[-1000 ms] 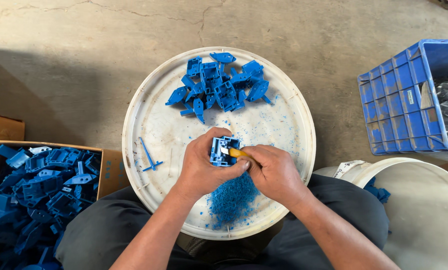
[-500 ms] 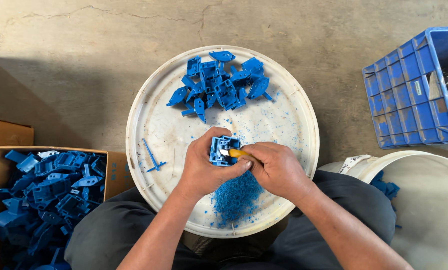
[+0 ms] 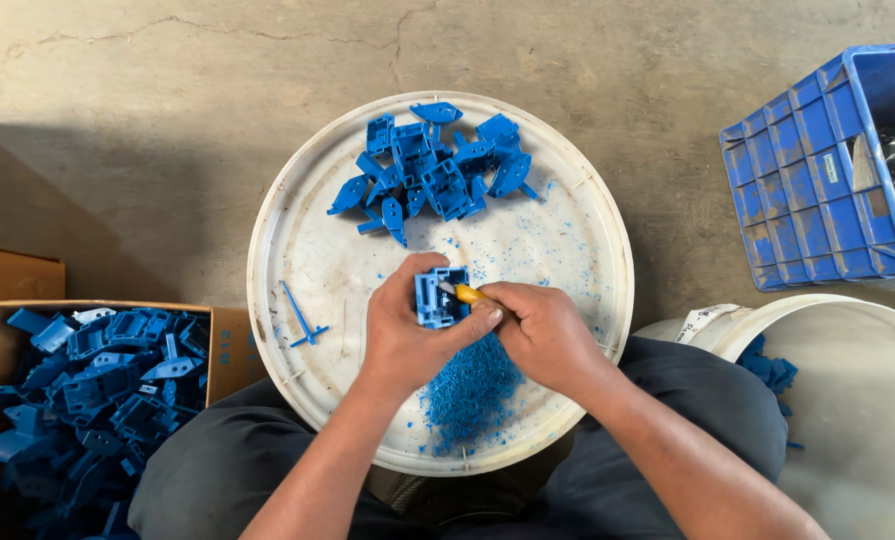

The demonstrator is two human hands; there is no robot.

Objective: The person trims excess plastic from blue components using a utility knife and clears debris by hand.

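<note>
Presently your left hand (image 3: 407, 335) is clamped on a blue plastic part (image 3: 439, 298) over the white lid (image 3: 297, 240); your right hand (image 3: 542, 335) grips a yellow-handled tool (image 3: 467, 293) against it. Shavings (image 3: 467, 390) lie beneath, loose parts (image 3: 432, 170) beyond. The tool's tip is hidden.

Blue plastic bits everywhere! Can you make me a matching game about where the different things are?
Things:
1. blue part with a yellow-handled tool at it
2. heap of blue shavings
3. cardboard box
4. blue crate

Places:
A. on the floor, upper right
B. in the left hand, with the right hand working on it
C. lower left, full of blue parts
D. on the white lid, just under the hands

Pairs: 1-B, 2-D, 3-C, 4-A
</note>
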